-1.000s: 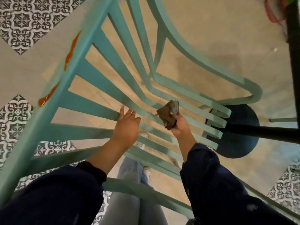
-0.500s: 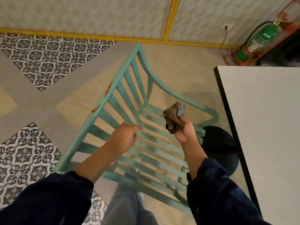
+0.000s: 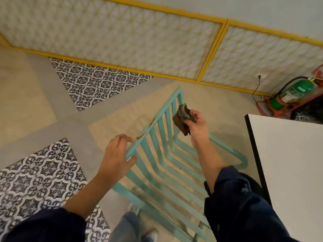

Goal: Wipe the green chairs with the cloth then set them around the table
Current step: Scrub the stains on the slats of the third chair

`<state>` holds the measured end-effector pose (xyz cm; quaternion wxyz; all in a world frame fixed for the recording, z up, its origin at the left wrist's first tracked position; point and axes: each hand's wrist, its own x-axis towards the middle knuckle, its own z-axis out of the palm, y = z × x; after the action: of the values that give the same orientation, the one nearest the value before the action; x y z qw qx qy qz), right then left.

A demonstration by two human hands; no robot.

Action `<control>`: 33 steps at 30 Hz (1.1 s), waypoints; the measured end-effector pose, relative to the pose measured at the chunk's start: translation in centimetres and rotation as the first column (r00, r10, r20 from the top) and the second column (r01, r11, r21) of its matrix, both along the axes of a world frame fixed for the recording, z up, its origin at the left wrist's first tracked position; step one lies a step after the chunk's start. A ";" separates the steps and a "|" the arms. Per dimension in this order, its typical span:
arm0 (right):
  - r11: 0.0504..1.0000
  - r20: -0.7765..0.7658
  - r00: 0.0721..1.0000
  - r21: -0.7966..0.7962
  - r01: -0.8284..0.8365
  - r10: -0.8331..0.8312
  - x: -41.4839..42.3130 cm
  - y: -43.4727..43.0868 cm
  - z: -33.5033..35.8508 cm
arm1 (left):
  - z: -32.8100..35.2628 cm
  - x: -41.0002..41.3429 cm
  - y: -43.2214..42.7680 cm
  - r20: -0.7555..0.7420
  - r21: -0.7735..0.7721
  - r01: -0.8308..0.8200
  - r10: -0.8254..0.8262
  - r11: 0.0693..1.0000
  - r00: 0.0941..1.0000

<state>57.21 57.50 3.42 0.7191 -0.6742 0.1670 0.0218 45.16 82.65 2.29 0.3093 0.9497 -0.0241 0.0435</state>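
Observation:
A green slatted chair (image 3: 164, 154) stands on the floor below me, its top rail bearing orange-red smears (image 3: 145, 131). My left hand (image 3: 117, 154) hovers at the left end of that rail, fingers spread, thumb just touching the rail's end. My right hand (image 3: 197, 126) is raised over the chair's back slats and grips a crumpled brown cloth (image 3: 183, 119). The white table (image 3: 288, 163) with a black edge lies to the right of the chair.
A wall with yellow-framed patterned panels (image 3: 122, 41) runs along the far side. A green fire extinguisher (image 3: 293, 93) on a red stand sits in the right corner. The table's dark round base (image 3: 253, 182) shows under its edge. My legs and shoes (image 3: 139, 229) are by the chair.
The view has pulled back and up from the chair. My right hand lifted the cloth off the seat slats towards the backrest top. My left hand moved to the rail's left end.

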 end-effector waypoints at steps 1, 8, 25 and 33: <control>0.991 0.035 0.999 -0.130 -0.033 0.038 1.4 1.1 0.7 | -0.4 -0.2 0.6 -0.053 -0.005 -0.046 0.046 0.999 0.998; 0.476 -0.045 0.938 -0.853 -0.216 0.345 8.4 5.9 -0.3 | -4.9 -1.4 2.8 -0.368 0.068 0.023 0.004 0.997 0.930; 0.154 -0.332 0.716 -0.839 -0.521 0.613 1.6 10.0 -2.1 | -5.6 -1.3 3.4 -0.269 0.038 0.101 -0.088 0.994 0.959; 0.128 -0.363 0.645 -0.801 -0.585 0.673 -2.6 12.8 -1.3 | -5.2 -1.7 3.1 -0.266 0.090 0.039 -0.014 0.995 0.964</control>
<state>54.62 70.30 2.13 0.1934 -0.9433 -0.1771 0.2035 43.46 85.76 -2.96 0.2650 0.9601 0.0027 -0.0894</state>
